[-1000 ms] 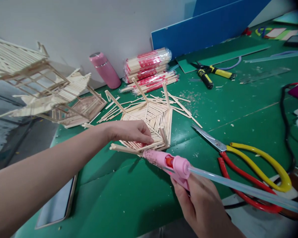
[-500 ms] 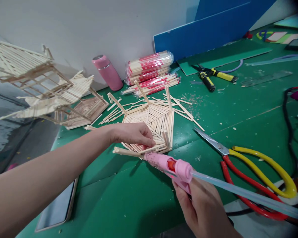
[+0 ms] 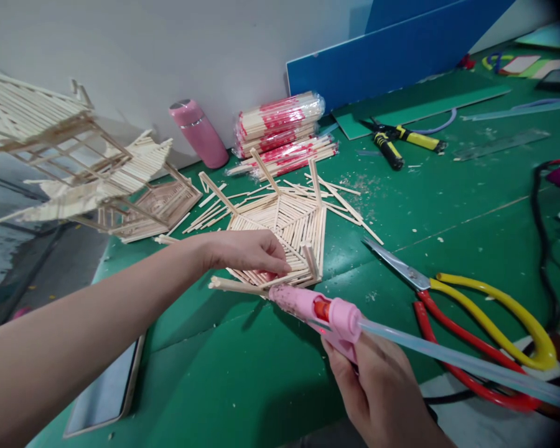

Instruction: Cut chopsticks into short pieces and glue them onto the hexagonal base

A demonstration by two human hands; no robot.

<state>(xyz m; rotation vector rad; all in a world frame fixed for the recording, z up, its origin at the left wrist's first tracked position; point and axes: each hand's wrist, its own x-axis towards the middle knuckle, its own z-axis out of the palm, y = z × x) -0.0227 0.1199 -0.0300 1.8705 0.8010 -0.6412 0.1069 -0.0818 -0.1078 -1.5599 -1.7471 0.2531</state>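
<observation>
In my right hand [image 3: 385, 382] is a pink hot glue gun [image 3: 343, 318], with a long translucent glue stick [image 3: 438, 350] running out of its rear. Its nozzle touches the near edge of a six-sided platform [image 3: 295, 225] built from thin wooden sticks, close to the foot of a corner post [image 3: 238, 285]. Other posts stand up at the platform's corners. My left hand [image 3: 256, 250] reaches over the platform, thumb and fingertips pinched on a thin wooden stick [image 3: 280, 281] along that near edge. The fingers partly hide the stick.
A stick-built pavilion model [image 3: 135, 171] stands at left, near a pink flask [image 3: 200, 135]. Behind the platform lie wrapped stick bundles [image 3: 280, 124] and loose sticks. To the right are large scissors [image 3: 413, 277] and yellow-black pliers [image 3: 392, 140]. A phone [image 3: 105, 392] lies front left.
The view has shifted very slightly. Both hands, the glue gun and the platform stay in nearly the same places.
</observation>
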